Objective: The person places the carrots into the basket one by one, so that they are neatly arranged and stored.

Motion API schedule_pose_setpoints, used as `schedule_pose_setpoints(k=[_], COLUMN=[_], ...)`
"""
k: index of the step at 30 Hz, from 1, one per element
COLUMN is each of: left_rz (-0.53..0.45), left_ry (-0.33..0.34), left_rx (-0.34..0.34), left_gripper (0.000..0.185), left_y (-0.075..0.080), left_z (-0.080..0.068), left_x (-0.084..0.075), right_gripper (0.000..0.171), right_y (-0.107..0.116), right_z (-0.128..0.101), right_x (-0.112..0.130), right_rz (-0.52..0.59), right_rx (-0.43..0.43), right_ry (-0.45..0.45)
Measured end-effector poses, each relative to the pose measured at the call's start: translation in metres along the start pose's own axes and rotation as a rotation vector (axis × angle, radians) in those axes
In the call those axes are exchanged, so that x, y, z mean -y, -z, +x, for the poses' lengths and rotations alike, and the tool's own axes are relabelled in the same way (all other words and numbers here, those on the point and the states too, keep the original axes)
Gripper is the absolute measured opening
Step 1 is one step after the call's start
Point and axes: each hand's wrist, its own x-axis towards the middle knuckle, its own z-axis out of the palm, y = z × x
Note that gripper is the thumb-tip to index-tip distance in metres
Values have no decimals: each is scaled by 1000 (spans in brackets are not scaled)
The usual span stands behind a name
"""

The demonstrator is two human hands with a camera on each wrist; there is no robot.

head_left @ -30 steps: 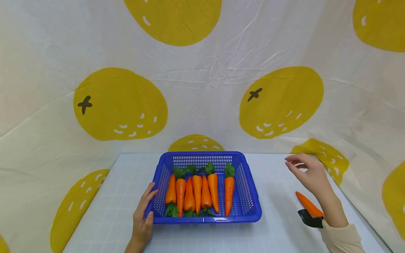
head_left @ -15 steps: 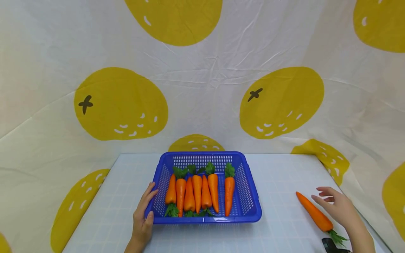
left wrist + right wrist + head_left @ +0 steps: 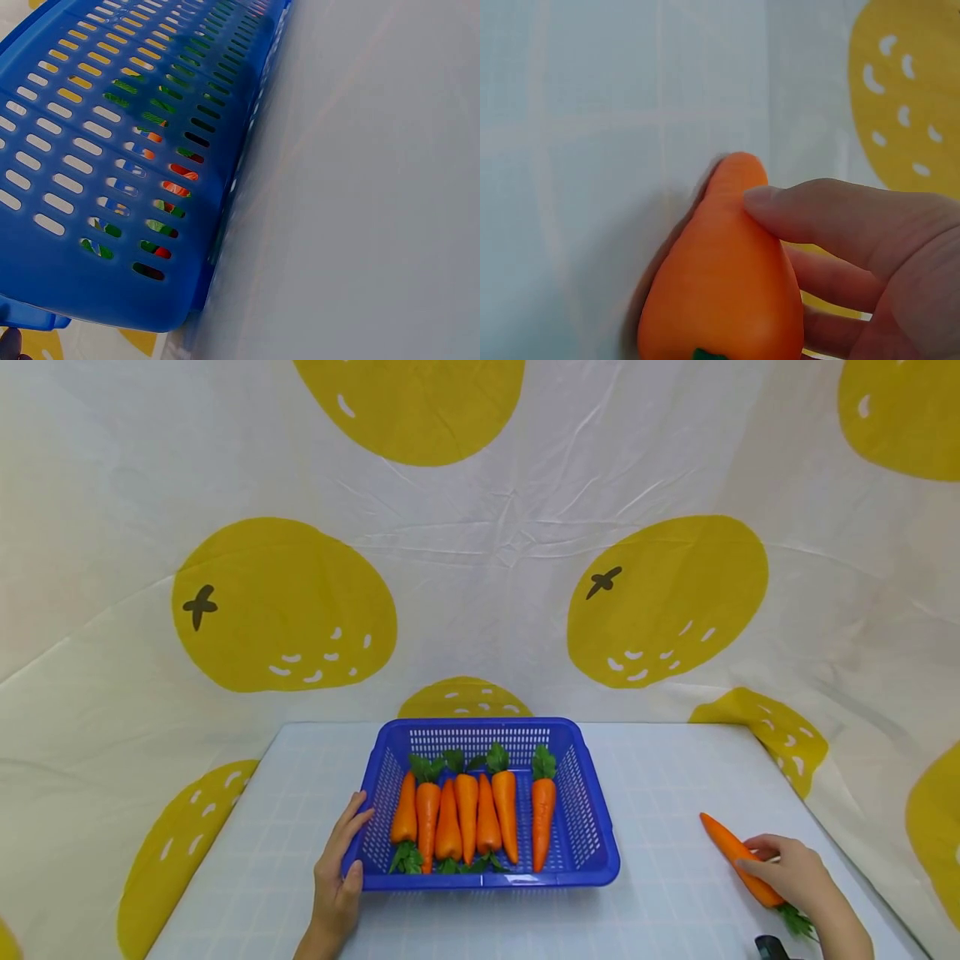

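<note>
A blue slotted basket (image 3: 592,852) stands mid-table and holds several orange carrots (image 3: 467,814) with green tops, laid side by side. My left hand (image 3: 337,868) holds the basket's near left corner, thumb over the rim; the left wrist view shows only the basket wall (image 3: 112,150). A loose carrot (image 3: 723,845) lies on the table at the right, tip pointing away. My right hand (image 3: 787,872) grips its thick end, fingers curled around it; in the right wrist view the carrot (image 3: 727,292) fills the frame, my thumb (image 3: 817,214) lying on it.
The white gridded table (image 3: 660,777) is backed and flanked by a white cloth printed with yellow fruit shapes (image 3: 663,602). A small black device (image 3: 772,947) shows at my right wrist. Bare table lies between basket and loose carrot.
My right hand came down from the far right of the table to the loose carrot and closed around it. The left hand and basket stayed put.
</note>
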Motion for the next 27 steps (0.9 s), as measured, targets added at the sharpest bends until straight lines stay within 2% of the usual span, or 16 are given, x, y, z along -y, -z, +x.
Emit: schedule_pose_setpoints(k=[10,18,27], left_rz=[7,1,11], left_ry=[15,14,24], left_rx=[3,5,6], left_gripper=[47,47,47], left_y=[0,0,0], left_z=[0,0,1], left_x=[-1,-1,-3], right_gripper=[59,58,63], right_y=[2,10,18], right_z=[0,0,-9], right_x=[9,25,60], right_rz=[9,25,150], right_rx=[-12,-86,-180], right_ry=[5,61,90])
